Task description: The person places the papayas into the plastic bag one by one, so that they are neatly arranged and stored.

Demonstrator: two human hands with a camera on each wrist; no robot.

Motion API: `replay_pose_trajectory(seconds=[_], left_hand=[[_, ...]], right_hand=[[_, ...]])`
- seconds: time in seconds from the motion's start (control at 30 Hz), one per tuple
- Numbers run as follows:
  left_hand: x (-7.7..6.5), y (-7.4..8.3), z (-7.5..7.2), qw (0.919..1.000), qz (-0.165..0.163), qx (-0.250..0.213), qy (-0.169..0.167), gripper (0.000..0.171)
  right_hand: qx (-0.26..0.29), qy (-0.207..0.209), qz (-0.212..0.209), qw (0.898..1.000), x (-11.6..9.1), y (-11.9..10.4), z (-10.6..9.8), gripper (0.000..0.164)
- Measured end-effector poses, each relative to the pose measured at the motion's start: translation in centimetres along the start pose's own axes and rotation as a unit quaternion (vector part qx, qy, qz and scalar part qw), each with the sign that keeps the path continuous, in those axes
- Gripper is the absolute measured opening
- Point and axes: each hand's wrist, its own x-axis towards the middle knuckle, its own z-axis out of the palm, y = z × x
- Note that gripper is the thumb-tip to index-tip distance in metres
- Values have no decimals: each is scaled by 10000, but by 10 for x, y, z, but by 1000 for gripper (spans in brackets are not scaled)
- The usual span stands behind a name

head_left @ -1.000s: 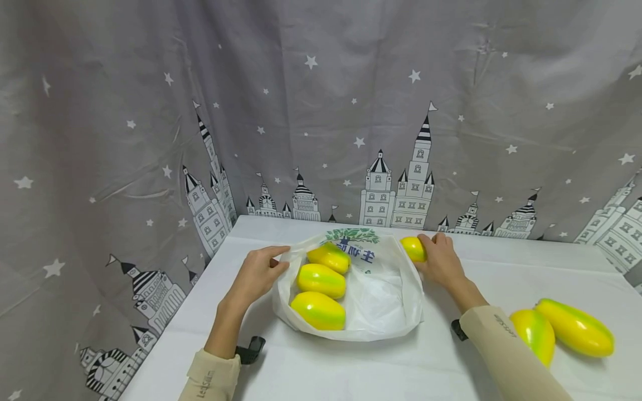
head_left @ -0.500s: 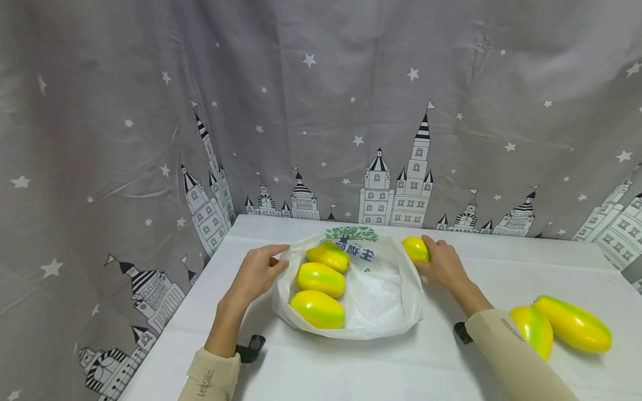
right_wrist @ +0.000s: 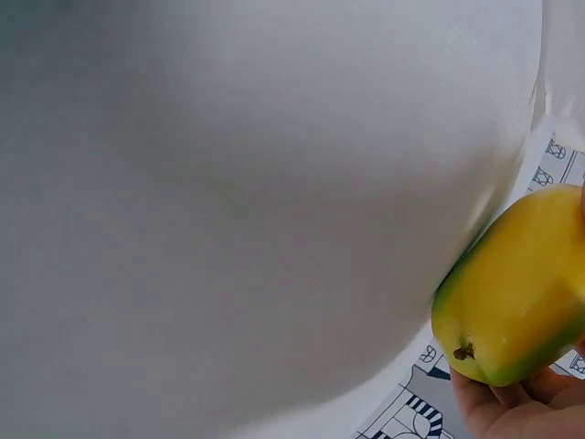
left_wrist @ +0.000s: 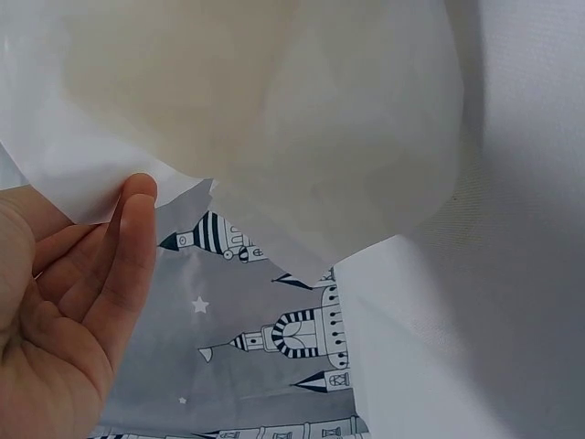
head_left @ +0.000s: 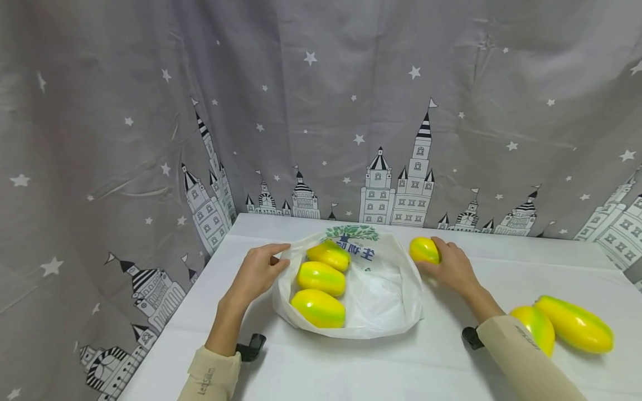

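A white plastic bag [head_left: 376, 303] with a printed tree lies with its mouth spread on the table. Inside its left half, three yellow-green papayas [head_left: 321, 278] are lined up. My left hand [head_left: 258, 273] pinches the bag's left edge between thumb and fingers; the left wrist view shows those fingers [left_wrist: 135, 238] against the white plastic. Just outside the bag's right edge, my right hand [head_left: 453, 268] grips another papaya [head_left: 424, 250]. In the right wrist view that papaya [right_wrist: 512, 283] shows its brown stem end, with fingers beneath it.
Two more papayas [head_left: 574, 324] lie touching at the right of the white table [head_left: 381, 370], one partly behind my right sleeve [head_left: 521, 356]. A grey curtain [head_left: 321, 111] printed with castles and stars hangs behind the table and along its left side.
My right hand has moved slightly right and towards me with its papaya, widening the gap from the bag. The left hand stays at the bag's edge.
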Motion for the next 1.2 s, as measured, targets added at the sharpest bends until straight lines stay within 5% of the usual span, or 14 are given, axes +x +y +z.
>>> replay_pose_trajectory(seconds=[0.47, 1.2], left_hand=[[0, 0, -1, 10000, -7, -1, 6, 41], [-1, 1, -2, 10000, -24, 41, -8, 41]], right_hand=[[289, 284, -199, 9990, -15, -3, -23, 82], [278, 378, -618, 9970, -85, -15, -57, 80]])
